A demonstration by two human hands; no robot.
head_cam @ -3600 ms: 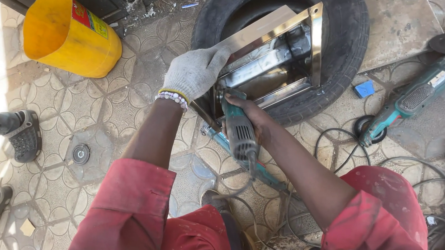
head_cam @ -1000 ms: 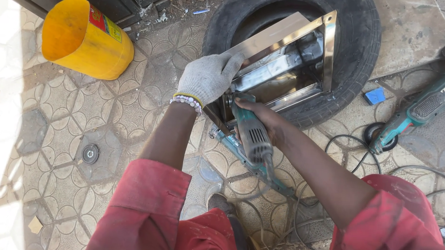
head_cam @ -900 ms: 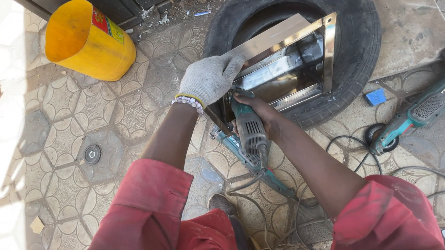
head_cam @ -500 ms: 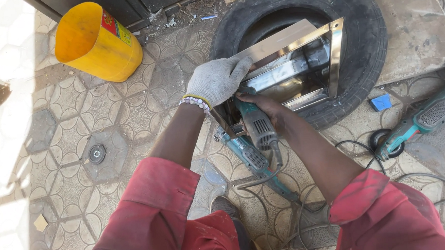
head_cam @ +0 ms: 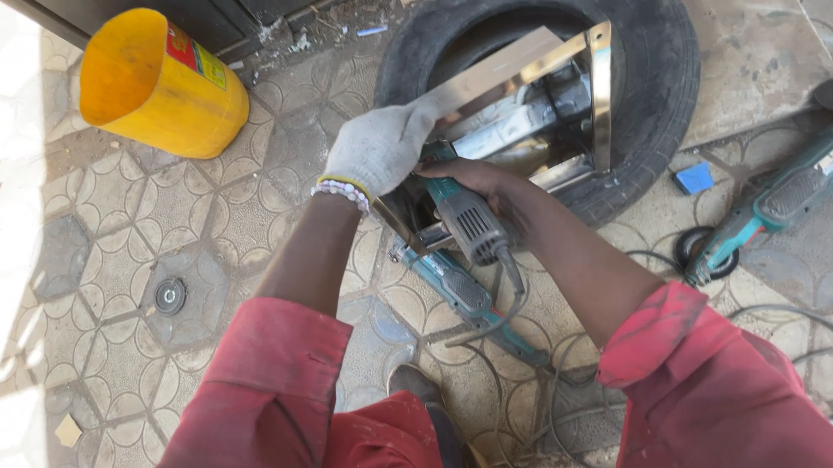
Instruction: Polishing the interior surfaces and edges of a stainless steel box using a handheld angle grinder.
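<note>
- I'm steadying the shiny metal frame (head_cam: 541, 100), which is sitting propped in the black tyre (head_cam: 662, 76) on the floor.
- My gloved left hand (head_cam: 378, 148) is pressing down, clamped on the frame's near edge.
- My bare right hand (head_cam: 465, 178) is wrapped tight around the teal angle grinder (head_cam: 468, 217), its head hidden at the frame's lower corner.
- Since a moment ago, the grinder is sitting tucked closer under my glove; the grip is unchanged, so the same corner is being worked.
- Second grinder (head_cam: 474, 301) is lying below, third grinder (head_cam: 773, 205) to the right, cables trailing.
- Yellow bucket (head_cam: 159, 87) is lying tipped on the patterned paving (head_cam: 112, 242), outdoors.
</note>
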